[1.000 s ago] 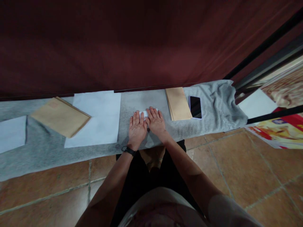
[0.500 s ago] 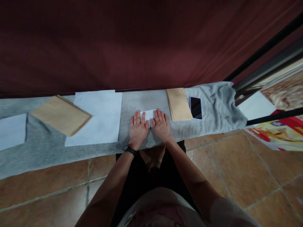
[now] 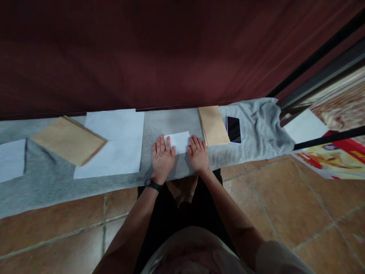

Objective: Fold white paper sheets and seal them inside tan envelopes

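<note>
A small white folded paper point(image 3: 179, 142) lies flat on the grey cloth point(image 3: 171, 118) between my hands. My left hand point(image 3: 163, 158), with a dark band at the wrist, rests palm down with its fingers spread at the paper's left end. At the right end my right hand point(image 3: 198, 154) also lies palm down, fingers apart. Neither hand holds anything. Just right of my right hand are brown envelopes point(image 3: 215, 125), and beside them a phone point(image 3: 234, 129) with a dark screen.
Large white sheets point(image 3: 119, 144) lie to the left, partly under more brown envelopes point(image 3: 68, 140). Another white sheet point(image 3: 11, 160) is at the far left. A dark red curtain point(image 3: 171, 57) hangs behind. Black bars point(image 3: 330, 139) cross at the right near a colourful box point(image 3: 339, 158).
My hands have slid apart towards the two ends of the folded paper, uncovering more of it. The view has shifted slightly.
</note>
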Demonstrator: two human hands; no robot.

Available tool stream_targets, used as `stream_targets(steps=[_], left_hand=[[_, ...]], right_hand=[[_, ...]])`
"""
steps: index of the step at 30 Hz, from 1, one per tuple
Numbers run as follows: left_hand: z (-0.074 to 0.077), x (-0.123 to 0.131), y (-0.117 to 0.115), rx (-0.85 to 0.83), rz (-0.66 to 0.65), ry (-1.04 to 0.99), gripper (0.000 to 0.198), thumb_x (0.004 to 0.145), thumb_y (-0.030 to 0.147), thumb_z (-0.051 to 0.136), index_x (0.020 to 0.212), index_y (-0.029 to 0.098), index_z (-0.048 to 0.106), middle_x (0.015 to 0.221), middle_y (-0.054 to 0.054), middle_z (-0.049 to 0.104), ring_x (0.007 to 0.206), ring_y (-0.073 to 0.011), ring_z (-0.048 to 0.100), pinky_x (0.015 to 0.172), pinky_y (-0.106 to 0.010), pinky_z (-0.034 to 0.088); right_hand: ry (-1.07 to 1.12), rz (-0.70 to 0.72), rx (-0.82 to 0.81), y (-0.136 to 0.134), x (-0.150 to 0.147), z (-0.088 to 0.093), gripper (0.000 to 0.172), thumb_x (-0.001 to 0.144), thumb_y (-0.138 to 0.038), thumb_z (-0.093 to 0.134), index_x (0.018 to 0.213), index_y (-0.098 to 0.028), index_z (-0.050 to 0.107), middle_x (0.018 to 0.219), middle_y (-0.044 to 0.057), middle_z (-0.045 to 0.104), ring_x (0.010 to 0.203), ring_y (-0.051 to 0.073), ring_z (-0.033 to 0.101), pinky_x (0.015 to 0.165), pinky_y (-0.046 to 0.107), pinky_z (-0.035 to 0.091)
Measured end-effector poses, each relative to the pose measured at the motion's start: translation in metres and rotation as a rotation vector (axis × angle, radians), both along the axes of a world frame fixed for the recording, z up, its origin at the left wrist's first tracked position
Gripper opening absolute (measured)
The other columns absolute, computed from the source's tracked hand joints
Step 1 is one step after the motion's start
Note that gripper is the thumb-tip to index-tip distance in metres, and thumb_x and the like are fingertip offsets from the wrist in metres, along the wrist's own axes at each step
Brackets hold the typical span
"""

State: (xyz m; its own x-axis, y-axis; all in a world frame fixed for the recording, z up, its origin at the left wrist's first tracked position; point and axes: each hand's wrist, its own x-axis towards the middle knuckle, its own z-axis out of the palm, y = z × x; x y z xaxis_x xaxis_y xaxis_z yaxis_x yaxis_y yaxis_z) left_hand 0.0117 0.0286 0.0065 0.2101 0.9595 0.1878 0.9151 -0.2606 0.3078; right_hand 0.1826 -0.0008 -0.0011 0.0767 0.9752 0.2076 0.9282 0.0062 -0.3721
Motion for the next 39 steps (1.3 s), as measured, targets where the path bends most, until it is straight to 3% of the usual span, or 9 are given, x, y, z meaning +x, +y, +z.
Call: stream_targets(steps=[6,10,14,24,28,31,35,39], left_hand=[[-0.001,-0.008,-0.007,0.003,0.016,-0.073,0.055,0.104,0.032,0.036,0.154,0.01,0.042,0.164,-0.021,0.035,0.154,-0.0321,0.029,0.125,-0.058,0.025],[-0.003,-0.016,-0.008,-0.005,-0.008,-0.106,0.052,0.1,0.018,0.035,0.149,0.007,0.048,0.159,-0.021,0.043,0.153,-0.0304,0.034,0.124,-0.055,0.029],[-0.006,-0.021,-0.008,-0.008,-0.031,-0.133,0.058,0.092,0.006,0.035,0.148,0.008,0.049,0.158,-0.019,0.046,0.152,-0.0284,0.035,0.125,-0.053,0.03],[-0.003,-0.03,-0.012,-0.018,-0.038,-0.174,0.068,0.082,0.0,0.036,0.146,0.013,0.053,0.157,-0.014,0.049,0.15,-0.0247,0.039,0.125,-0.049,0.033],[0.0,-0.031,-0.016,0.032,-0.026,-0.233,0.057,0.089,0.004,0.037,0.14,0.016,0.059,0.151,-0.011,0.056,0.145,-0.0209,0.046,0.124,-0.045,0.037],[0.005,-0.02,-0.025,0.023,-0.128,-0.189,0.049,0.1,0.017,0.034,0.144,0.016,0.055,0.155,-0.01,0.052,0.149,-0.02,0.041,0.124,-0.044,0.036],[0.01,0.001,-0.04,-0.055,-0.32,0.0,0.053,0.104,0.035,0.039,0.152,0.014,0.046,0.163,-0.011,0.04,0.155,-0.0259,0.029,0.128,-0.049,0.026],[0.01,0.01,-0.045,-0.065,-0.329,0.093,0.059,0.104,0.04,0.038,0.158,0.014,0.038,0.165,-0.01,0.035,0.156,-0.0269,0.024,0.129,-0.051,0.018]], right_hand=[[0.053,-0.005,0.013,-0.001,0.005,-0.002,0.047,0.108,-0.025,0.035,0.15,-0.012,0.05,0.158,0.013,0.048,0.147,0.028,0.04,0.123,0.051,0.03],[0.067,-0.006,0.009,-0.001,0.006,-0.003,0.046,0.107,-0.021,0.035,0.148,-0.012,0.052,0.157,0.013,0.048,0.146,0.028,0.041,0.123,0.05,0.031],[0.054,0.0,-0.004,-0.001,0.007,-0.003,0.048,0.103,-0.013,0.035,0.148,-0.01,0.052,0.157,0.013,0.048,0.145,0.028,0.042,0.124,0.049,0.03],[0.028,0.008,-0.054,-0.002,0.008,0.002,0.056,0.095,-0.006,0.04,0.151,-0.011,0.048,0.159,0.013,0.046,0.148,0.028,0.039,0.124,0.049,0.029],[0.025,0.001,-0.036,-0.002,0.008,0.001,0.054,0.097,-0.008,0.039,0.15,-0.011,0.05,0.158,0.013,0.047,0.147,0.028,0.04,0.124,0.049,0.029],[0.022,0.007,-0.031,-0.002,0.007,0.001,0.053,0.097,-0.009,0.038,0.149,-0.01,0.05,0.158,0.013,0.047,0.147,0.029,0.039,0.123,0.049,0.029],[0.029,0.005,-0.028,-0.002,0.007,0.002,0.052,0.098,-0.011,0.038,0.15,-0.009,0.049,0.157,0.015,0.048,0.147,0.029,0.039,0.123,0.05,0.03],[0.032,0.0,-0.028,-0.002,0.006,0.004,0.052,0.099,-0.012,0.038,0.149,-0.009,0.05,0.157,0.015,0.049,0.147,0.028,0.04,0.123,0.049,0.03]])
